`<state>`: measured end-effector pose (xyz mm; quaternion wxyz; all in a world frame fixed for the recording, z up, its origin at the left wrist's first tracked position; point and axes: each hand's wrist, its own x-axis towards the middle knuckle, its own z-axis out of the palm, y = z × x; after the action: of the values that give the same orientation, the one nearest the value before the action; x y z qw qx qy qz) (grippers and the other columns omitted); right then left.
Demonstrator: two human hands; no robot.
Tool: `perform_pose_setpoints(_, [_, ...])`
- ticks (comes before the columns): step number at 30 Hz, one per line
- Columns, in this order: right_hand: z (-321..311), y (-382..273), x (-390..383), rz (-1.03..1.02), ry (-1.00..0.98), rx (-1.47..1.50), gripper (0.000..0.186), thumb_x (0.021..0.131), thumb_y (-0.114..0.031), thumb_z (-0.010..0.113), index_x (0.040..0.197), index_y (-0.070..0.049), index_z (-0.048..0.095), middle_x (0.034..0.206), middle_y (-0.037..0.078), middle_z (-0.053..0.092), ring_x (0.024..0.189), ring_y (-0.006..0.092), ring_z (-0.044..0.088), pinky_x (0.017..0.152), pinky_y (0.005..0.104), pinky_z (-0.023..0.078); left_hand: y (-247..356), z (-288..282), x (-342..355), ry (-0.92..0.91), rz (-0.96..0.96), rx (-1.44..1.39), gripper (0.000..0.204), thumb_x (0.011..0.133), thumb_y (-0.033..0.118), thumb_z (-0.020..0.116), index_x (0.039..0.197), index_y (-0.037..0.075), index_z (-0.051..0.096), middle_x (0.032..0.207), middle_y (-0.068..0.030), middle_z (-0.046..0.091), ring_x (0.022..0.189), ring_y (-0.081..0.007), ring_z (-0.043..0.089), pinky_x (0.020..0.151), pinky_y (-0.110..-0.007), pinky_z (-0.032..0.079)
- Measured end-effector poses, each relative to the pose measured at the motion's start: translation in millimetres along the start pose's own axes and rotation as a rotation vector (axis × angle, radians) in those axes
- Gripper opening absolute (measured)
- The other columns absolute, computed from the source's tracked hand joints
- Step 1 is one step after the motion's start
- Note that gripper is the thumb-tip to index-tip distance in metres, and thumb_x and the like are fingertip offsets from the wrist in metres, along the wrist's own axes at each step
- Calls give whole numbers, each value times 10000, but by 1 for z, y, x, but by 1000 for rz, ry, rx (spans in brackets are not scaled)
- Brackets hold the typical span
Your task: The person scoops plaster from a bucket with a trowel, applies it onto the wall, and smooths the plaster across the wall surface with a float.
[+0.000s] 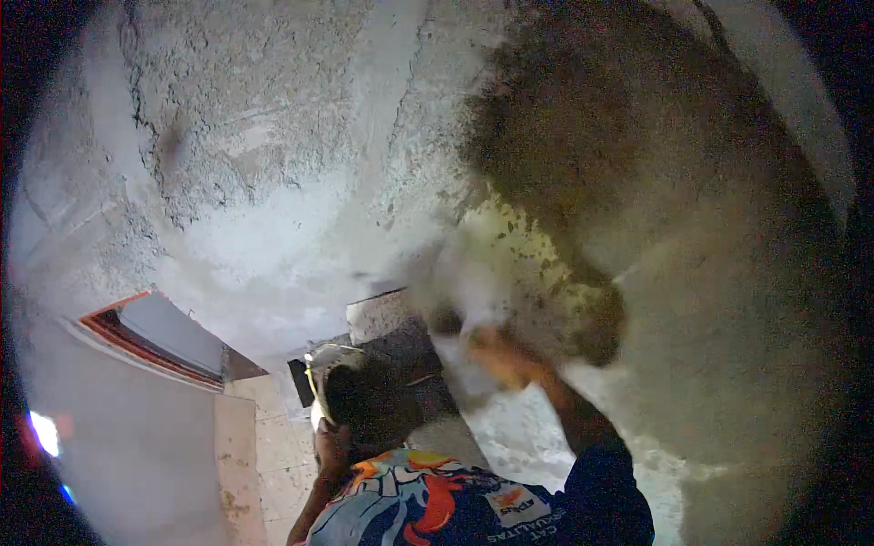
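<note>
Low and left of centre, my left hand is closed at the pale rim of a dark, round bucket-like container; its inside is mostly in shadow. My right hand is raised before the wall and smeared by motion, its fingers looking curled. Beside it shows a blurred grey shape with a dark round spot, too smeared to name. Darker, wet-looking mortar covers much of the rough grey wall at the upper right, with a lighter speckled patch along its lower left edge.
A reddish-brown frame stands at the left beside a smooth grey wall. Pale floor tiles lie below. A rough-faced block sits behind the container, and a bright light glares at the far left.
</note>
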<state>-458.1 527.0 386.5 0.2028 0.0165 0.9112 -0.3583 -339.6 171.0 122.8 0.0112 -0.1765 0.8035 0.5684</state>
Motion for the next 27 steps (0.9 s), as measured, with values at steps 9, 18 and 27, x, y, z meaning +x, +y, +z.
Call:
perform_pose_setpoints(9, [291,155,13,-453,-199,-135,498,880,-387,595,1209,-21,522,1050,183,595,968,293,578,855,411,477,-115,43,39,-265,347,320,401,727,385,725,859,55,541,800,-145,613,749,-347,589,664,-447,469])
perform_pose_setpoints(18, [332,119,72,-85,413,886,628,870,-322,653,1321,38,402,1102,192,586,1029,251,582,869,360,489,-19,64,24,-773,166,608,520,692,467,744,930,43,562,839,-176,621,795,-339,609,716,-427,486])
perform_pose_setpoints(27, [251,79,72,330,337,1852,241,873,-291,638,950,-111,498,713,7,487,529,108,415,482,296,382,-31,97,77,-1007,367,617,607,680,436,771,1004,-7,511,880,-164,606,811,-330,593,727,-414,485])
